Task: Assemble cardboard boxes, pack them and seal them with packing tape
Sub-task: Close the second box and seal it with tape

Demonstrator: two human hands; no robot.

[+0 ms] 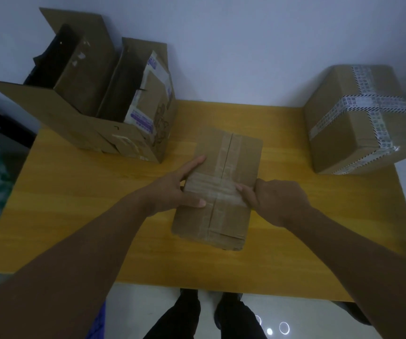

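Sealing step, I judge: the flat box (224,152) lies mid-tabletop (74,204), already cross-taped. The left hand (172,189) clamps its left edge, thumb on the tape band (211,187). The right hand (277,199) keeps a narrow grip, pinching the right edge. Next, I'd smooth that band down firmly. Behind the box: open carton (79,123) left, sealed box (358,123) right, white wall (233,45) beyond.

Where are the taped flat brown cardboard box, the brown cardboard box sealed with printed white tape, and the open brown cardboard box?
Flat brown cardboard box (217,189): head view, taped middle of top face.
Printed-tape brown cardboard box (344,148): head view, near side face.
Open brown cardboard box (74,123): head view, front wall.
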